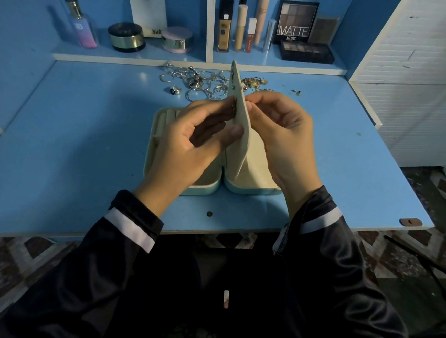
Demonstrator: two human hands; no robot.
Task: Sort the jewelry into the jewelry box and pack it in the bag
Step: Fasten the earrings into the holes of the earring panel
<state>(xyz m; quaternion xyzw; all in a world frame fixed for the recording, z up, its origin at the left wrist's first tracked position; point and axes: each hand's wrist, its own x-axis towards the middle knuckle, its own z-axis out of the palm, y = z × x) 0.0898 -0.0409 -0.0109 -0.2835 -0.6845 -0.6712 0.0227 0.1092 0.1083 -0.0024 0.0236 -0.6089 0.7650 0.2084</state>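
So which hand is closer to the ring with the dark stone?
Left. The left hand is just in front of the ring; the right hand is farther right, past the flap.

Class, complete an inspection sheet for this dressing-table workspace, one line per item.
Surface: blue desk.
Job's things: jewelry box open flat; divider panel raised upright; jewelry pile loose behind it; bag not seen.
Clutter: cosmetics on the back shelf; small dark disc near the front edge.
Hands: left hand grips the panel; right hand pinches at its other face.
Cables: nothing seen.
Surroundings: white panelled unit right; patterned floor.
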